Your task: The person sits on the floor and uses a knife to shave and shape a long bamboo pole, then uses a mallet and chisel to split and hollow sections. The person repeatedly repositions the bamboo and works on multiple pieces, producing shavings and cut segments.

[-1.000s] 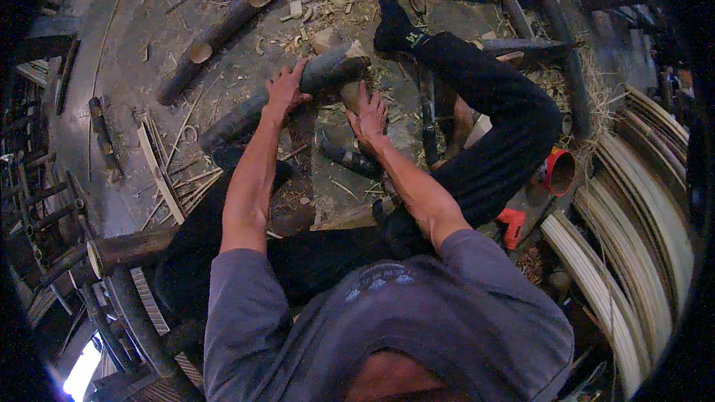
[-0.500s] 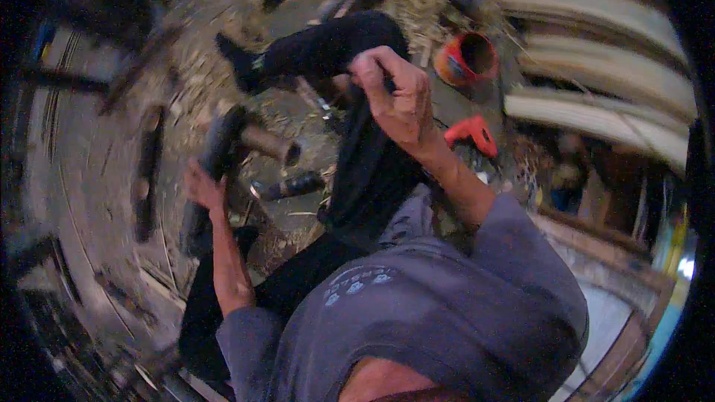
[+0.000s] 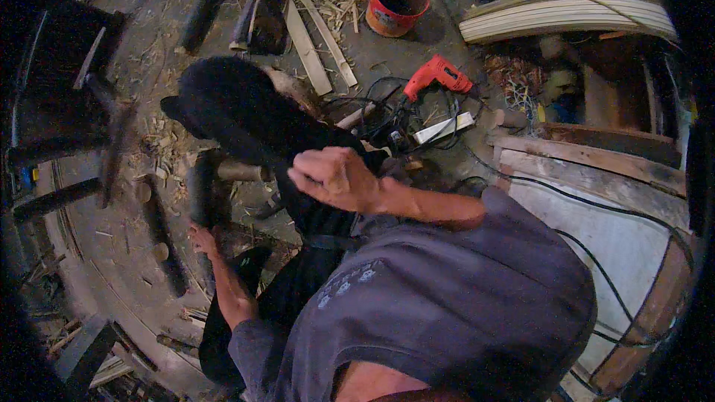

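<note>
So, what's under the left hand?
A dark log: its far part shows beyond the left hand, which seems to rest on it. Whatever lies directly beneath the hand is covered, so I can't see it.

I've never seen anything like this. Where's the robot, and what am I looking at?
There's no robot: these are a person's bare hands, seen from a wide camera worn on the head, looking down, so edges bend. The left hand is at a dark log. The right hand is curled above the lap; whether it hides something small, I can't tell. On the floor are a red drill, a red bucket and wood shavings.
</note>
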### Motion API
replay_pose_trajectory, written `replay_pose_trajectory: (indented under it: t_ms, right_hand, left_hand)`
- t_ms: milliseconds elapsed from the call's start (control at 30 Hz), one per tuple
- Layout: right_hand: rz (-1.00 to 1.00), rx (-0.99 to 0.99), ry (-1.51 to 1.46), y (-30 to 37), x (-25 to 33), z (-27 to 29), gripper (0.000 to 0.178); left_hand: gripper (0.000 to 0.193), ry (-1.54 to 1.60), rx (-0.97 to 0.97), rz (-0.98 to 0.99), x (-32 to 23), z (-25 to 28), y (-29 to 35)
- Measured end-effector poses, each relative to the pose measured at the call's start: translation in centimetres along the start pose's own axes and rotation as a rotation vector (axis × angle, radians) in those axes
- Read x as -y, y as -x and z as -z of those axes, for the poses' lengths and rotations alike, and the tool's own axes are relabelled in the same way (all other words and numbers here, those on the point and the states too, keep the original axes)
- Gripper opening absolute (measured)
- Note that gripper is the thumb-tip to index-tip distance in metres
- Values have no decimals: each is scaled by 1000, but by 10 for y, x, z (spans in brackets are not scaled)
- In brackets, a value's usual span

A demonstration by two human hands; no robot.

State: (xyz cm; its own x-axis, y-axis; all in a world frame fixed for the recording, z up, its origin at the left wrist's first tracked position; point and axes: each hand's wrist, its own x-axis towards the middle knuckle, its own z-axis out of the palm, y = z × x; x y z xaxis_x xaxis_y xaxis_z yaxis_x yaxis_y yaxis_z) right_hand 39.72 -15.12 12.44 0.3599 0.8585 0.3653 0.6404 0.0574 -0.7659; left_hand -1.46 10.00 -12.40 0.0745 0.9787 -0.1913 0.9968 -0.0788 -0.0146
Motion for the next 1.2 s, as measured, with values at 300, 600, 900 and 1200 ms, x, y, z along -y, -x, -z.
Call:
replay_pose_trajectory:
  t_ms: [300, 600, 900, 1200]
  right_hand:
    - [28, 171, -460, 3, 9, -18, 21]
    - [-639, 154, 354, 40, -220, 108, 25]
    - [-93, 533, 614, 95, -273, -78, 14]
    - [169, 1137, 713, 56, -251, -33, 21]
  left_hand:
    - [97, 0, 33, -44, 5, -11, -12]
    - [94, 16, 67, -78, -2, -25, -13]
    - [91, 67, 37, -92, -12, -36, -14]
    - [89, 58, -82, -115, -8, -67, -39]
